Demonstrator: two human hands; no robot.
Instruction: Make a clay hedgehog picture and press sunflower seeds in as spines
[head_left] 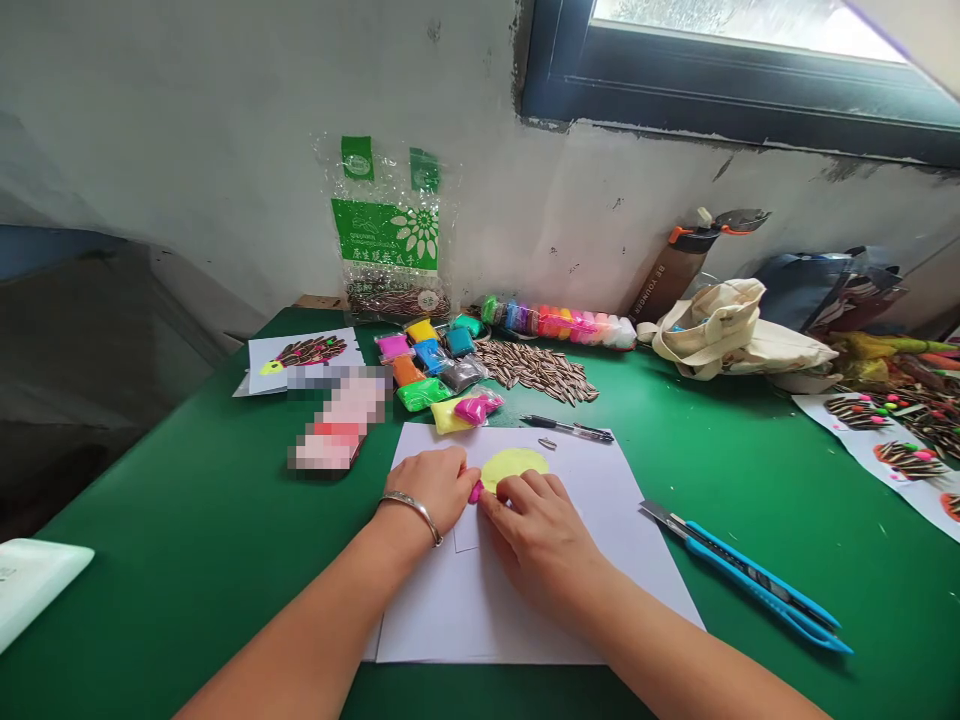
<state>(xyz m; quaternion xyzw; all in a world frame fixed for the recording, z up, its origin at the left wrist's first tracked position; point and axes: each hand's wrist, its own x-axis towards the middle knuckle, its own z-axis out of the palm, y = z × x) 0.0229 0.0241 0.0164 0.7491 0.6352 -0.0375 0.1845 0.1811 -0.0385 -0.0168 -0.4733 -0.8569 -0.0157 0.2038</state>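
While your left hand (439,483) and right hand (541,525) meet at the pink clay (475,491), by the lower-left edge of the yellow disc (512,460) on white paper (435,622), can't tell if either pinches it. Likely soft, light, easily dented; hold its sides lightly.

"BE YOUNGER" on the brown bottle (670,270), white Chinese lettering on the clear bag (375,228)
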